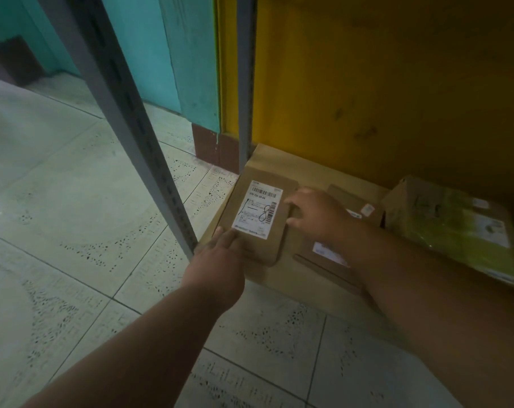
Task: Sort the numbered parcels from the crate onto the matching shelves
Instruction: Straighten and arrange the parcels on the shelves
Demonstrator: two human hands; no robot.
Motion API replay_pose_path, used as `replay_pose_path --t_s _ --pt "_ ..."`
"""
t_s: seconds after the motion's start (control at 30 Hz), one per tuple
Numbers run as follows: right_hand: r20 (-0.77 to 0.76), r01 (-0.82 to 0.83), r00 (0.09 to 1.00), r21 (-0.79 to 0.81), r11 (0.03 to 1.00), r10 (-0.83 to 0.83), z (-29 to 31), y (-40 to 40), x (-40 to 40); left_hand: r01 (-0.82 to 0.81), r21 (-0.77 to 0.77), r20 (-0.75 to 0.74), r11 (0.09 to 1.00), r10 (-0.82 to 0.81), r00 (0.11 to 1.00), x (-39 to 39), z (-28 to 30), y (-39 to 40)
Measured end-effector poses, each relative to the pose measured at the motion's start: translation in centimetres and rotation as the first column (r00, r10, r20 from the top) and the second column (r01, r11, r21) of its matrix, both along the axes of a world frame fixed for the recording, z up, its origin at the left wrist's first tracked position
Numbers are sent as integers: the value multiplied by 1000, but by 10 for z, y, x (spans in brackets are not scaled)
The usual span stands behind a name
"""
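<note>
A flat brown parcel (261, 201) with a white label marked "8" lies on top of a larger brown parcel (267, 160) on the bottom shelf, at its left end. My left hand (220, 251) holds the small parcel's near edge, thumb on top beside the label. My right hand (314, 213) touches its right edge with the fingers bent against it. Another flat brown parcel (352, 204) with a small label lies under my right wrist.
A grey slotted shelf post (149, 142) slants down just left of my left hand; a second post (245, 83) stands behind the parcels. A box in green wrap (461, 231) sits at the right. Yellow wall behind, pale tiled floor (73, 201) to the left.
</note>
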State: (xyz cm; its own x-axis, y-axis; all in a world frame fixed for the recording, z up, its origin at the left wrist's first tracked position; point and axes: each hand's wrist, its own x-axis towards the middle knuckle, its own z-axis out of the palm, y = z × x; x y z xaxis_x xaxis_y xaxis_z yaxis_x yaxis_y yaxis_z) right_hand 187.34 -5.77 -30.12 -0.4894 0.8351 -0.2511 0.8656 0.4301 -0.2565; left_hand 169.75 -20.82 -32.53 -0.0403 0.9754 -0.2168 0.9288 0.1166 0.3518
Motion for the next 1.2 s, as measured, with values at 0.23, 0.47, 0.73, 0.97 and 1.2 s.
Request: replay_pose_path --t_s 0.23,0.47,0.73,0.97,1.2 --pt "326 125 939 -31 992 -108 19 18 65 272 123 -77 954 -265 961 53 12 18" --pt "316 80 947 -85 993 -49 9 14 57 454 49 -164 890 -441 882 76 11 26" --pt "222 65 974 -92 994 -43 15 1 49 403 -5 -107 915 -401 910 69 8 17" --pt "-58 286 958 117 951 -281 63 -48 128 402 56 -104 914 -395 913 83 18 17" --pt "36 472 877 120 873 -479 83 -122 224 407 211 124 889 -438 891 166 48 30"
